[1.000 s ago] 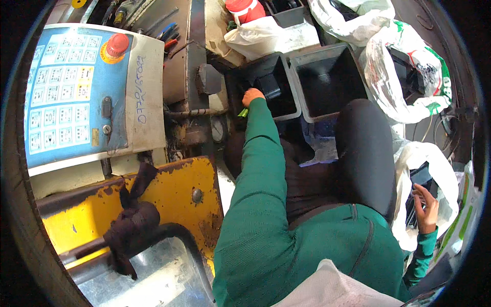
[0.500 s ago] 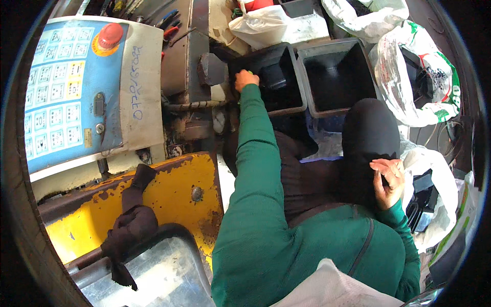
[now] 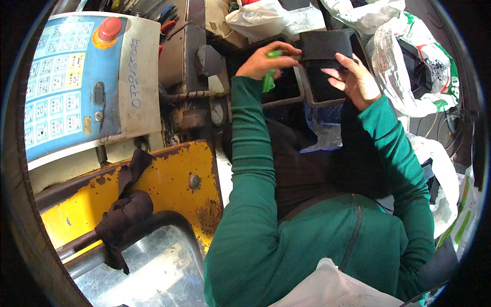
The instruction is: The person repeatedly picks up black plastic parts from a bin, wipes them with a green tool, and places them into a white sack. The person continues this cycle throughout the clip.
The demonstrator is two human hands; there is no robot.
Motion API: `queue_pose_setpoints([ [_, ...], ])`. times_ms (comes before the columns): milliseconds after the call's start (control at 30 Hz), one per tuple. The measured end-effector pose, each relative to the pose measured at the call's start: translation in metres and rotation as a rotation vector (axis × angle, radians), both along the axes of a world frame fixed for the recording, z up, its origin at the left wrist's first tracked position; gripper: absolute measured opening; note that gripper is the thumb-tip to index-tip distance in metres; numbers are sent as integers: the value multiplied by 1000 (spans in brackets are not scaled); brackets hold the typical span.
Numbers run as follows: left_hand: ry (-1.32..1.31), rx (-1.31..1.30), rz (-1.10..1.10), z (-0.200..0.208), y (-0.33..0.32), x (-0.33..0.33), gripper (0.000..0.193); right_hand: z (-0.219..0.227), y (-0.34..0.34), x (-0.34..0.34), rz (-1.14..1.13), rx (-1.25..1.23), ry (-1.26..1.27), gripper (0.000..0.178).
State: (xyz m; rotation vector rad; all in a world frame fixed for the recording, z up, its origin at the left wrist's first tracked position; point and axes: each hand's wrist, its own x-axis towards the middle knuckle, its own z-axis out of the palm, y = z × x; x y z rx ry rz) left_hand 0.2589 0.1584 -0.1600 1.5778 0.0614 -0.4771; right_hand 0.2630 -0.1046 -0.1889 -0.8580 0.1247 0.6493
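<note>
Above the two black bins, my right hand (image 3: 355, 82) grips a black box-shaped plastic part (image 3: 326, 47) at its near right corner, thumb on top. My left hand (image 3: 268, 60) is closed around a small bright green object (image 3: 269, 79), whose kind I cannot make out. The fingers of this hand, a little blurred, point right and reach the part's left edge; whether they touch it I cannot tell. Below the hands are the left bin (image 3: 291, 98) and the right bin (image 3: 319, 104), both partly covered.
A blue control panel (image 3: 59, 97) with a red stop button (image 3: 109, 29) stands at the left. Below it is a worn yellow metal plate (image 3: 174, 179) with a dark cloth (image 3: 125, 210) tied to a bar. White bags (image 3: 383, 66) of black parts line the right side.
My left hand has risen out of the left bin and moved right, with the green object showing. My right hand has come up from my knee and now holds the black plastic part.
</note>
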Motion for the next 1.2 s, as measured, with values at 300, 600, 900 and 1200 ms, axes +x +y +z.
queue_pose_setpoints([
  [300, 477, 1513, -210, -192, 29, -16, 41, 5, 2, -7, -33, -87, 31, 38],
  [600, 182, 161, 421, -30, 48, -26, 21, 12, -10, -29, 59, 0, -93, 37],
  [900, -203, -162, -170, -4, -75, -45, 34, 51, -67, -86, -109, -442, -772, 28],
  [1200, 34, 413, 295, -22, 6, -8, 34, 158, -309, -196, 199, -1609, -600, 42],
])
